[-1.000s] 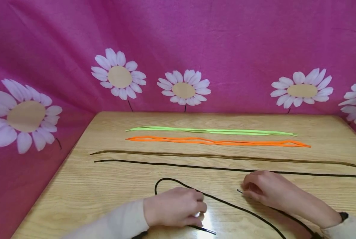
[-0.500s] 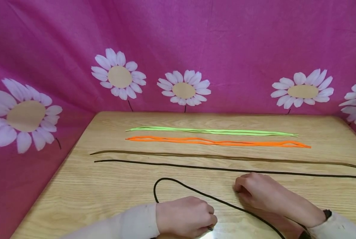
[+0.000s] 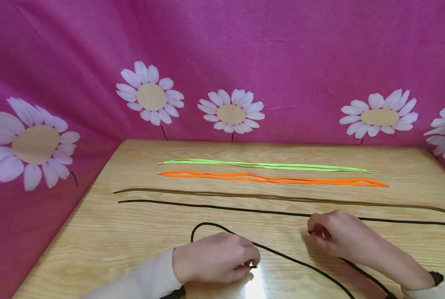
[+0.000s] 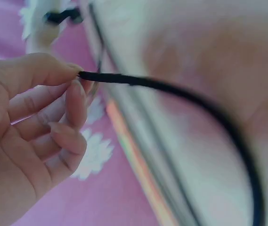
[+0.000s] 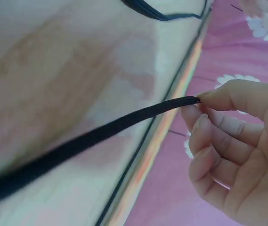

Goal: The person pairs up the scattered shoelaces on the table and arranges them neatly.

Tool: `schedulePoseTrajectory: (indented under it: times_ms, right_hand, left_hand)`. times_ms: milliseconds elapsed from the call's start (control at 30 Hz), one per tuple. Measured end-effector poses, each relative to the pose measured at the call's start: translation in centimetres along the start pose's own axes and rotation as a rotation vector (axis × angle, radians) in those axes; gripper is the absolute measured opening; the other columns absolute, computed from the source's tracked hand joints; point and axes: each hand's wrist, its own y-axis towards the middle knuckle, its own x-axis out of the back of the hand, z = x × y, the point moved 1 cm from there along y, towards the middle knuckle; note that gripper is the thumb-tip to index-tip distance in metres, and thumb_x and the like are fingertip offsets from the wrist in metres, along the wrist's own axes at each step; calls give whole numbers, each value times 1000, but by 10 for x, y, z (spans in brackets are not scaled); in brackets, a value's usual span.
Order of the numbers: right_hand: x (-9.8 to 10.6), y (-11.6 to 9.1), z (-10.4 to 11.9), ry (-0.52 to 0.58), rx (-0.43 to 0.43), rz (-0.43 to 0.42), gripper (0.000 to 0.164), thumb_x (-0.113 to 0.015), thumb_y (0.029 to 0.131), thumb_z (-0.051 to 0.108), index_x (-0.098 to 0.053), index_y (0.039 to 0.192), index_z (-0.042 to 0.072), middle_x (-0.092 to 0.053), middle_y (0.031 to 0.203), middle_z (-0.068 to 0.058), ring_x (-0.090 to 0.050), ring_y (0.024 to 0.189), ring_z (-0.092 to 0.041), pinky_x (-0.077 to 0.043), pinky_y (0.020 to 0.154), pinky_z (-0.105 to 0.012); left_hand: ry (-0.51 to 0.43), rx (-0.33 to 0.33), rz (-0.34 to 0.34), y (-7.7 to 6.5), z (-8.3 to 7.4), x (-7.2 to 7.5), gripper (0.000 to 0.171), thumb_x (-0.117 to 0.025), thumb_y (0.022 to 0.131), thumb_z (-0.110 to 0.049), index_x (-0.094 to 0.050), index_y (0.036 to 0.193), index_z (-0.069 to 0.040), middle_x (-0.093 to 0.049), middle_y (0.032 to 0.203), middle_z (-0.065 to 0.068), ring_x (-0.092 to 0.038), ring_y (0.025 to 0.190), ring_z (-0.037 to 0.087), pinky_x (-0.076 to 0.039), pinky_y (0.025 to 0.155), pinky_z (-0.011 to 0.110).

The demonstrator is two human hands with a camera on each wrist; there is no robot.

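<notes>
Between thumb and fingertips, my left hand (image 3: 220, 256) pinches one tip of a black shoelace (image 3: 289, 259). The lace bends in a loop behind that hand, then runs down to the right and out of the head view. My right hand (image 3: 343, 234) pinches a tip too, its black cord (image 5: 101, 134) stretching away from the fingertips in the right wrist view. From the left fingertips the lace (image 4: 204, 101) curves down in the left wrist view. The two hands are apart, close over the wooden table (image 3: 106, 249).
A second black lace (image 3: 215, 206) lies straight across the table behind my hands. Beyond it lie a brown lace pair (image 3: 245, 194), an orange pair (image 3: 301, 181) and a lime green pair (image 3: 245, 164), roughly parallel. A pink cloth (image 3: 293, 54) with daisies hangs behind.
Both hands first drew closer together, then apart again. The left fingers slid along to the lace's tip, which stuck out long before. The lying laces have stayed put.
</notes>
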Motion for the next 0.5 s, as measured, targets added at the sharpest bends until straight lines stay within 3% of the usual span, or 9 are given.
schedulePoseTrajectory:
  times_ms: [133, 300, 400, 500]
  right_hand:
    - [13, -8, -5, -23, 39, -97, 29, -74, 71, -3, -61, 81, 20, -48, 68, 24, -43, 60, 8, -37, 50, -15]
    - [37, -22, -14, -83, 46, -240, 37, -76, 64, -7, -64, 88, 18, -51, 72, 25, -43, 62, 8, -34, 52, -11]
    - [55, -35, -23, -140, 5, -301, 39, -78, 63, -8, -66, 91, 17, -52, 72, 25, -43, 61, 8, -34, 52, -11]
    - [73, -53, -36, -197, -89, -351, 32, -78, 68, -7, -67, 90, 14, -52, 70, 25, -42, 58, 7, -34, 49, -12]
  left_hand:
    - [-89, 33, -150, -21, 7, 25, 13, -64, 90, -7, -68, 102, -8, -64, 94, -4, -53, 80, 0, -42, 73, 8]
    - [-196, 102, -328, -58, 20, 57, 14, -64, 91, -4, -68, 102, -12, -64, 91, -8, -54, 77, 0, -46, 63, 14]
    - [-183, 134, -467, -86, 28, 73, 20, -69, 85, 0, -68, 100, -14, -65, 87, -9, -55, 74, 0, -46, 60, 16]
    - [-134, 201, -609, -119, 36, 87, 30, -74, 77, 8, -70, 97, -14, -67, 85, -8, -58, 71, 2, -48, 64, 15]
